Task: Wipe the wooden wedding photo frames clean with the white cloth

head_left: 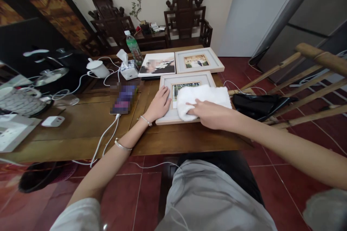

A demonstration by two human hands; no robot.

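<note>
A light wooden picture frame point(168, 116) lies flat on the brown table in front of me. My left hand point(160, 104) rests with its fingers stretched over the frame's left edge. In my right hand point(207, 113) is a white fluffy cloth point(203, 97), gripped at its near side and pressed on the frame's right part. The cloth covers much of the photo inside. Behind it lie a second framed picture point(196, 61) and a white-edged photo panel point(158, 64).
To the left are a phone point(124, 99) with a white cable, a tissue box point(129, 69), a green bottle point(133, 47), a lidded white cup point(98, 68) and a power strip point(15, 133). A wooden rack point(287, 90) stands right of the table point(81, 133).
</note>
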